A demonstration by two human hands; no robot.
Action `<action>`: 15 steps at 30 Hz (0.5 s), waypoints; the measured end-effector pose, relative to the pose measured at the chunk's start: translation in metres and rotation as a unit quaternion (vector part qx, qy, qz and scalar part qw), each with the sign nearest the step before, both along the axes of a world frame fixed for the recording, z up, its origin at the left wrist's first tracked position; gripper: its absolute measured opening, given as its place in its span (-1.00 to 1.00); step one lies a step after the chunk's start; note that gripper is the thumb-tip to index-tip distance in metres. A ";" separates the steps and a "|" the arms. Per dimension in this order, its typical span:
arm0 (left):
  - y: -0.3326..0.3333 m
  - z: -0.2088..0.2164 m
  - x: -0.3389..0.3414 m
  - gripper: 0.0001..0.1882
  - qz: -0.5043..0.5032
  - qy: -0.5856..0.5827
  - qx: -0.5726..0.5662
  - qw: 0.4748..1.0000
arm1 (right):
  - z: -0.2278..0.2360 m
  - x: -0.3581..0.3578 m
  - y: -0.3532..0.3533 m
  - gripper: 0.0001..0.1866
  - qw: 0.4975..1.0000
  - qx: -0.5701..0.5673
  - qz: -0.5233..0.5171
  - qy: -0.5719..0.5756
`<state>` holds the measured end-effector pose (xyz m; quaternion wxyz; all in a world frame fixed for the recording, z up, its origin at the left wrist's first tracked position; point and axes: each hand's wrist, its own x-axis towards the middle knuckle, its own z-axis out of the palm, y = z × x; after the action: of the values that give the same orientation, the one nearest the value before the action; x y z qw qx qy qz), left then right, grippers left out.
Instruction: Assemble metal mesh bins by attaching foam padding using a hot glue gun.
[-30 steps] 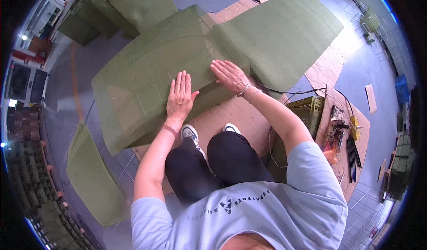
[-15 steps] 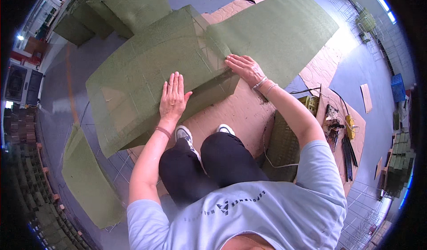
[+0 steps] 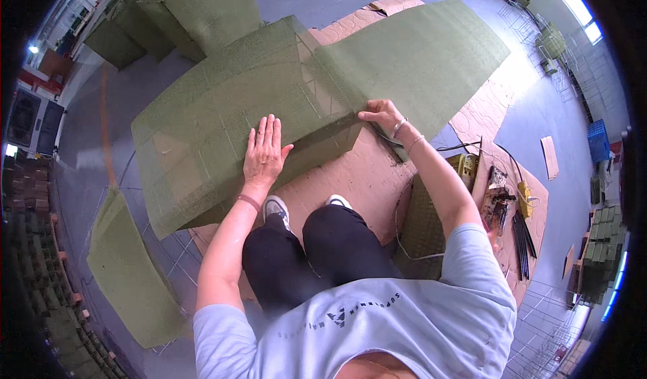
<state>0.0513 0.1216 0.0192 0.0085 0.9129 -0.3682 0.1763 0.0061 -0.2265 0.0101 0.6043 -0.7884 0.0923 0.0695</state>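
A large box shape of green mesh fabric [image 3: 195,119] lies in front of my knees, with thin wire bars showing through it. My left hand [image 3: 264,153] rests flat on its top near the front edge, fingers stretched out. At the right front corner, my right hand [image 3: 383,114] has its fingers bent and thumb pressed in, gripping the mesh edge. Beyond that corner a flat green sheet [image 3: 418,55] spreads out to the right and away from me. The exact fold under my right fingertips is hidden.
Cardboard [image 3: 323,177] covers the floor by my shoes. To my right are a green perforated crate [image 3: 429,207] with a white cord, a yellow power strip [image 3: 525,200] and black rods [image 3: 522,244]. Green panels [image 3: 219,8] stand at the back left. Another mesh piece [image 3: 131,278] lies left.
My right hand has moved slightly right and toward me, from lying flat on the mesh to bent fingers at its corner. My left hand stays flat in place.
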 end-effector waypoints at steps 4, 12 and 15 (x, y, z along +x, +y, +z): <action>0.000 -0.002 0.004 -0.31 -0.001 -0.001 -0.005 1.000 | -0.015 0.004 0.004 -0.80 0.997 0.030 -0.022 -0.070; -0.001 -0.003 0.004 -0.28 -0.001 -0.015 -0.001 1.000 | -0.020 -0.008 0.014 -0.85 0.979 0.167 -0.071 -0.091; 0.002 0.000 0.003 -0.32 0.002 -0.010 -0.007 1.000 | -0.009 -0.005 0.020 -0.84 0.975 0.198 -0.062 -0.083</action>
<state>0.0542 0.1238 0.0191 0.0110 0.9115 -0.3656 0.1880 0.0014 -0.2067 0.0016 0.7572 -0.6487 0.0747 -0.0169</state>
